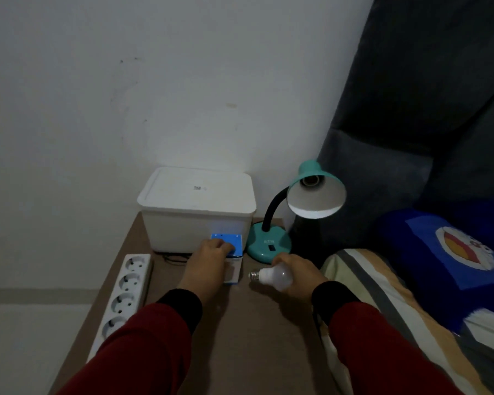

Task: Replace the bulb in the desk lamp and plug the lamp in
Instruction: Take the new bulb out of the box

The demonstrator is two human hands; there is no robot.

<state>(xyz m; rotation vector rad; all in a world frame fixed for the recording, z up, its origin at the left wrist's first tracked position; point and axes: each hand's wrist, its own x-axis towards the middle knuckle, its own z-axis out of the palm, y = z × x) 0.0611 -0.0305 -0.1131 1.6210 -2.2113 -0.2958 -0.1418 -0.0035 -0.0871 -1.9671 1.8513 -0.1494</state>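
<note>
A teal desk lamp [270,246] stands at the back right of the brown table [240,332]. Its shade [315,199] faces me and the socket inside holds no bulb. My right hand [300,273] grips a white bulb [274,276] just in front of the lamp base, with the metal screw cap pointing left. My left hand [208,263] rests on a blue and white bulb box [231,252] standing in front of the white container. A white power strip [120,297] lies along the table's left edge; its sockets show no plug.
A white lidded container [197,206] stands at the back against the wall. A thin dark cord [171,258] lies in front of it. A bed with a striped blanket [382,303] and a blue pillow [454,252] borders the table on the right.
</note>
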